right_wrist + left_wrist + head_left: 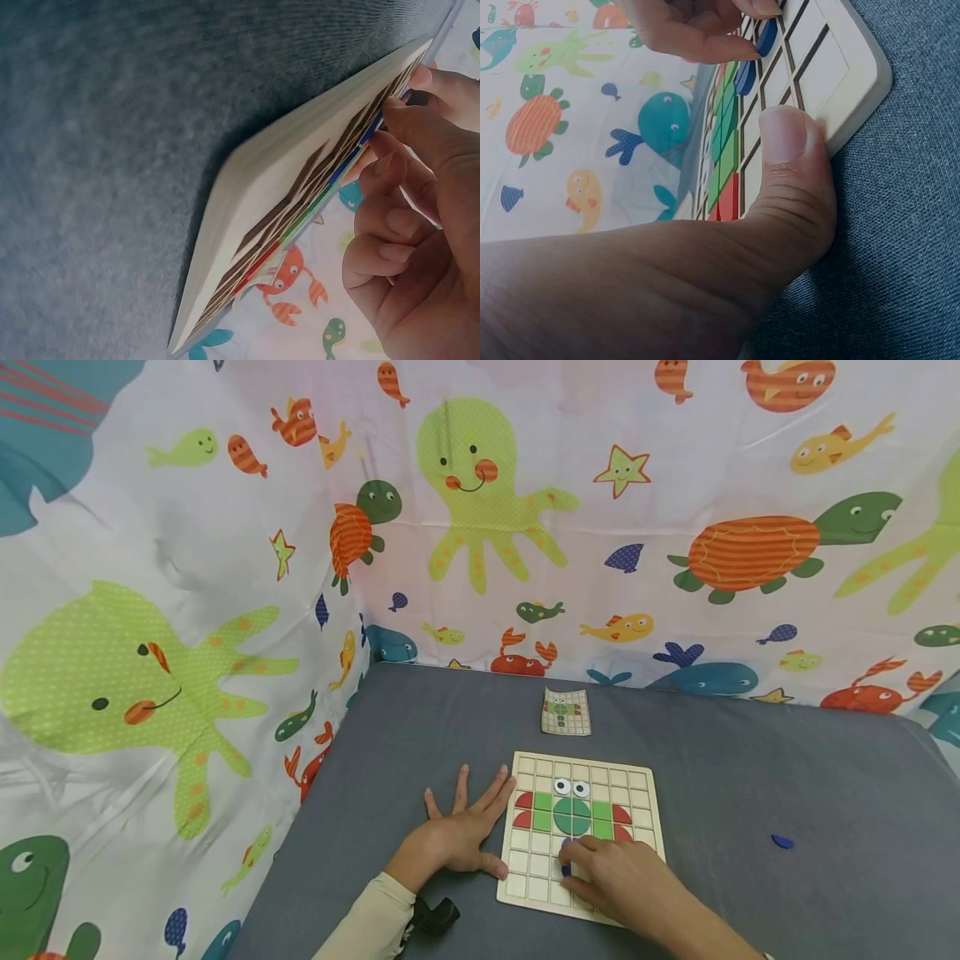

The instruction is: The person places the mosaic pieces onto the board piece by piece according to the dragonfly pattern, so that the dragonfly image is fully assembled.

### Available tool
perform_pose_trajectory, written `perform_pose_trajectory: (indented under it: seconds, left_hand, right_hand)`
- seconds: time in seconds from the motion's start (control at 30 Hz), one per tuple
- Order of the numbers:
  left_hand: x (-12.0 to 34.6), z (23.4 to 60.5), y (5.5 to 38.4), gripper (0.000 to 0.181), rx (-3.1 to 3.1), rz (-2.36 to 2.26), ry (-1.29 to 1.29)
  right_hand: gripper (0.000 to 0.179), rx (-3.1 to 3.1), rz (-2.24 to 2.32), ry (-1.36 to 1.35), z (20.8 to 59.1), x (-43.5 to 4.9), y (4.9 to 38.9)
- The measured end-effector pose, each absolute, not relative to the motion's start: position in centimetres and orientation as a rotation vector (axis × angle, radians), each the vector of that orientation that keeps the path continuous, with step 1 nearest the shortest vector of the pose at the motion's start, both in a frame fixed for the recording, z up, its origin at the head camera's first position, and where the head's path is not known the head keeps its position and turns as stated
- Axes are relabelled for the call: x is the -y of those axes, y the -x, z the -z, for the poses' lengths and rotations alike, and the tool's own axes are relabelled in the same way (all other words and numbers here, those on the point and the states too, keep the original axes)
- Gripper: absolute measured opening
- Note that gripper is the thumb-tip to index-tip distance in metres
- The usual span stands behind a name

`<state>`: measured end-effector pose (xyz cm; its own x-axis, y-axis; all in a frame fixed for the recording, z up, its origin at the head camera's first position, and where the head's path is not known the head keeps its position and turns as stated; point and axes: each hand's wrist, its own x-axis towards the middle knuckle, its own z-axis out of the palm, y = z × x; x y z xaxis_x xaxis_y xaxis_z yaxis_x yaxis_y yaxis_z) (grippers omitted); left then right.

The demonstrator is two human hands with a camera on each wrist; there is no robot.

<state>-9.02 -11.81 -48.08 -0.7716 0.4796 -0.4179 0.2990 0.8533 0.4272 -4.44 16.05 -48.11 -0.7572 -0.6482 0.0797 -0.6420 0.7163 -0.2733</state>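
A wooden grid board [540, 889] lies on the grey cloth, with red, green and teal pieces and two eye pieces [572, 787] set in its squares. My left hand [465, 839] is spread at the board's left side, its thumb [786, 142] resting on the edge and its fingertips close to the upper corner. Over the lower middle squares, my right hand [626, 877] pinches a small blue piece [566, 869] between thumb and index finger. Just above that, a second blue piece [745, 77] sits on the board. The right hand's other fingers are curled.
A loose blue piece [782, 842] lies on the cloth to the right. Behind the board is a small pattern card [566, 713]. Near the left sleeve sits a black object [437, 917]. A curtain [555, 568] printed with sea animals borders the cloth at the back and left.
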Motion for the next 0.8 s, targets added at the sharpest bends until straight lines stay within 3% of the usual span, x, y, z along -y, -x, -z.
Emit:
perform_pose_trajectory:
  seconds: [0.4,0.63,0.8]
  left_hand:
    - [11.9,48.2,9.1,0.126,-2.471,-0.491,-0.577]
    - [11.9,48.5,9.3,0.126,-2.467,-0.497,-0.583]
    - [12.0,48.5,9.3,0.127,-2.469,-0.508,-0.572]
  right_hand:
    - [0.020,-2.928,0.472,1.013,47.9,-17.3,4.3]
    - [0.009,-2.966,0.495,0.729,47.3,-20.0,4.3]
    - [0.012,-2.949,0.492,0.475,46.9,-22.5,4.4]
